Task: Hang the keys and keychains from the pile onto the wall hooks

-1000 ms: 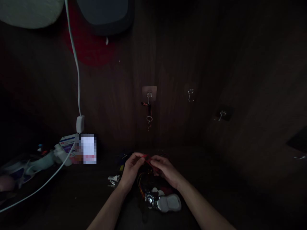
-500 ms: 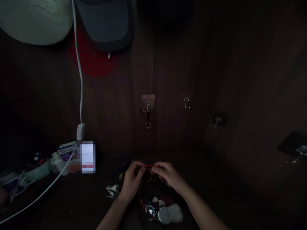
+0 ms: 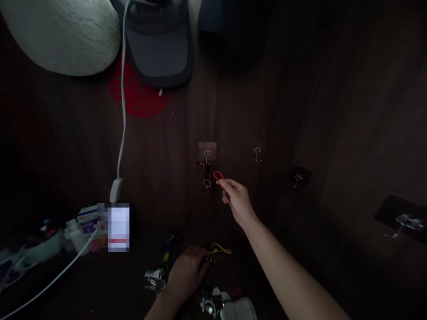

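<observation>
My right hand [image 3: 236, 198] is raised in front of the dark wood wall, pinched on a red cord loop [image 3: 219, 175]; its lower part is hidden by the fingers. Just left of the loop, a keyring [image 3: 207, 183] on a black strap hangs from a wall hook [image 3: 207, 154]. Down on the dark surface, my left hand [image 3: 188, 269] lies palm down with its thumb apart, fingertips in shadow by a yellow cord loop [image 3: 223, 249]. Keys [image 3: 155, 280] lie to its left. Below it sit a shiny metal piece [image 3: 208, 306] and a pale rounded case [image 3: 238, 309].
More hooks [image 3: 257, 154] are fixed along the wall to the right. Caps [image 3: 160, 49] hang above. A white cable [image 3: 123, 98] drops down at left, near a lit, pixelated screen [image 3: 118, 227], a white bottle [image 3: 76, 235] and a box [image 3: 87, 218].
My right hand has left my left hand's side and risen towards the wall with the red cord loop. My left hand has let go of the loop and lowered slightly. The yellow loop now shows.
</observation>
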Demonstrator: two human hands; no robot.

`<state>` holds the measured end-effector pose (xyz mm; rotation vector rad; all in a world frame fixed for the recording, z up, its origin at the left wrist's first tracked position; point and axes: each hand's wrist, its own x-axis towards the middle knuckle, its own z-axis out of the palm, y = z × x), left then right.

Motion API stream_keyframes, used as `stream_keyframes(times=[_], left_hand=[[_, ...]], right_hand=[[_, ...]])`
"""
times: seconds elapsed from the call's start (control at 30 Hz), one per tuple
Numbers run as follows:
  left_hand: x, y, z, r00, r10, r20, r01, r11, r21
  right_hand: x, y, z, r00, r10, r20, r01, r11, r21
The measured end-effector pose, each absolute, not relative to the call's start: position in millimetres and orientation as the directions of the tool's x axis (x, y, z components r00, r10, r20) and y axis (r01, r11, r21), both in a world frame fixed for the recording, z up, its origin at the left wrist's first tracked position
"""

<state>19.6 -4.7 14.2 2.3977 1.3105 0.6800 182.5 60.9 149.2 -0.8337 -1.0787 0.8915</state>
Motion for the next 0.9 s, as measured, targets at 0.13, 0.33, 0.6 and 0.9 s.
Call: stream_keyframes(times=[0.13,0.33,0.6,0.9], left_hand=[[19,-4,14,0.453,0.852,0.263,0.692,-0.521,0.499],[18,-4,13,0.451,0.847,0.283,0.673,-0.531,0.515],[18,-3,12,0.456,0.846,0.277,0.686,-0.532,0.495],[17,-3,12,0.461,0.841,0.284,0.676,-0.54,0.502]], right_hand=[[167,72,174,0.216,0.89,0.402,-0.251,0.448,-0.858],[155,86,179,0.223,0.904,0.364,-0.239,0.412,-0.879],[156,90,155,0.205,0.924,0.323,-0.206,0.363,-0.908],[159,85,122,0.124,0.941,0.315,-0.291,0.338,-0.895]])
